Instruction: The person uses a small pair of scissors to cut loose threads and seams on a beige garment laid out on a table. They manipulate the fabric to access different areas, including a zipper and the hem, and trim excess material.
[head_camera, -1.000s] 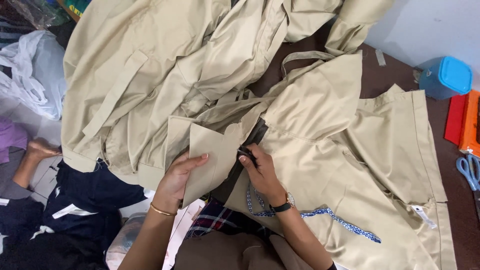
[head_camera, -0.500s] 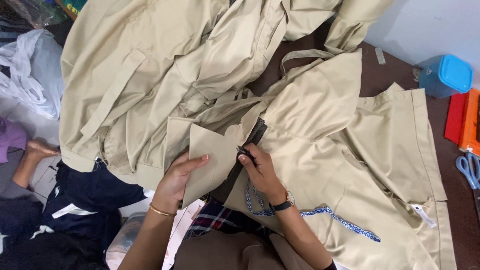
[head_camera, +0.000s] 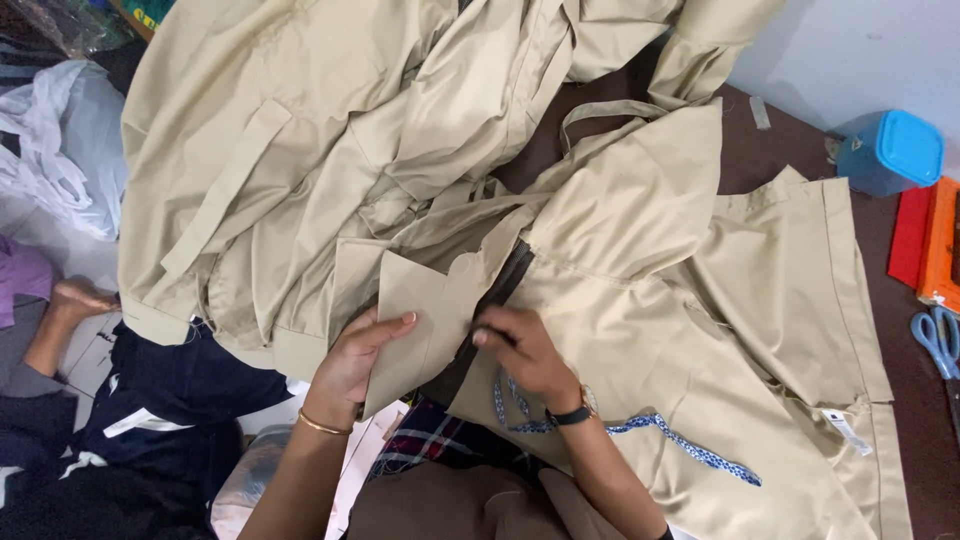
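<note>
I see the khaki garment (head_camera: 640, 260) lying spread over the dark surface (head_camera: 900, 330), and I judge it soft and light, best taken at its firm stitched edges. My left hand (head_camera: 355, 365) is closed on a stiff folded flap (head_camera: 420, 310) beside the dark zipper (head_camera: 500, 290). My right hand (head_camera: 525, 355) pinches the cloth at the zipper, near a blue patterned tape (head_camera: 690, 450).

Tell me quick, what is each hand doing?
Left hand: closed on a tan pattern piece.
Right hand: fingers curled by the dark zipper; grip cannot be told.
</note>
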